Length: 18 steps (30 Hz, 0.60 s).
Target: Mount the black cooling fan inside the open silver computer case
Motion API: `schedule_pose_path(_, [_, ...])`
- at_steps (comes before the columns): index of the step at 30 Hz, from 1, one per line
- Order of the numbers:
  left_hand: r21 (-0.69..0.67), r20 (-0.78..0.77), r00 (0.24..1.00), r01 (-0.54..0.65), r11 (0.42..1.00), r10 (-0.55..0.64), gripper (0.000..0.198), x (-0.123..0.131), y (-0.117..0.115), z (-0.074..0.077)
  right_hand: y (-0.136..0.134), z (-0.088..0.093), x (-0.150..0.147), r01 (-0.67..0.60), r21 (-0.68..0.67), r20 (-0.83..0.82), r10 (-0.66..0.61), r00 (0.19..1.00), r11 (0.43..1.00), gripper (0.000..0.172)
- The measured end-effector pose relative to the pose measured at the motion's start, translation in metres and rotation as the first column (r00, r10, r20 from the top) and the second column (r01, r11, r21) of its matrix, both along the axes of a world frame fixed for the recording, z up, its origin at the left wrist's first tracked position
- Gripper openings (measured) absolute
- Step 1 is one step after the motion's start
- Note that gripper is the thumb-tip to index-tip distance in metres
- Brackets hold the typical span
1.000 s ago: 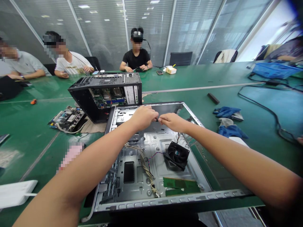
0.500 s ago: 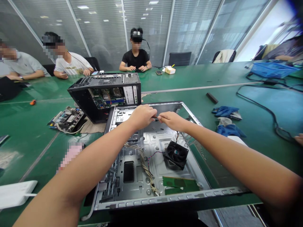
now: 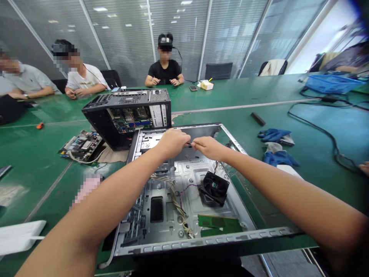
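Above the far part of an open computer case (image 3: 201,242) lying flat, my left hand (image 3: 173,143) and my right hand (image 3: 208,147) are close together, both with closed fingers. A short, thin dark wire spans the small gap between their fingertips. Below my right hand, a black cooling fan (image 3: 215,188) rests tilted inside the case. One of its wires rises toward that wrist and disappears behind it. Green memory sticks (image 3: 217,222) lie at the case's near side. A braided beige cable bundle (image 3: 173,192) runs along the case floor.
Behind the case's left corner stands a black computer tower (image 3: 127,111) with an open side. A circuit board (image 3: 83,144) lies left of it. Blue gloves (image 3: 278,158), a dark bar (image 3: 257,119) and a black cable (image 3: 323,127) are on the right. Several people sit around the table.
My hands keep almost the same position, still pinching the wire. Across the table, two people have shifted their hands slightly.
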State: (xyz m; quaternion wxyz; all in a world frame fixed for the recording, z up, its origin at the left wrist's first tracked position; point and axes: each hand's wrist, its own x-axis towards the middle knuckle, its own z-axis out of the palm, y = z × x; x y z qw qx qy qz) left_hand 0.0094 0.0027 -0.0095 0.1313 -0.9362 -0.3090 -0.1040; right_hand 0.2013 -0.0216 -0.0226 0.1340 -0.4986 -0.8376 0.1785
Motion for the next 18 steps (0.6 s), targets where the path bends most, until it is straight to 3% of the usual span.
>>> schedule_pose_path(7, [0.001, -0.043, 0.999, -0.016, 1.000, 0.016, 0.017, 0.0005, 0.0012, -0.0030, -0.0006, 0.0016, -0.0010, 0.008, -0.009, 0.042, -0.008, 0.999, 1.000, 0.031])
schedule_pose_path(18, [-0.052, 0.032, 0.999, 0.000, 0.999, 0.002, 0.009, -0.0022, 0.0013, 0.0005, 0.0002, 0.0023, -0.0013, -0.015, -0.017, 0.089, 0.017, 0.996, 1.000, 0.032])
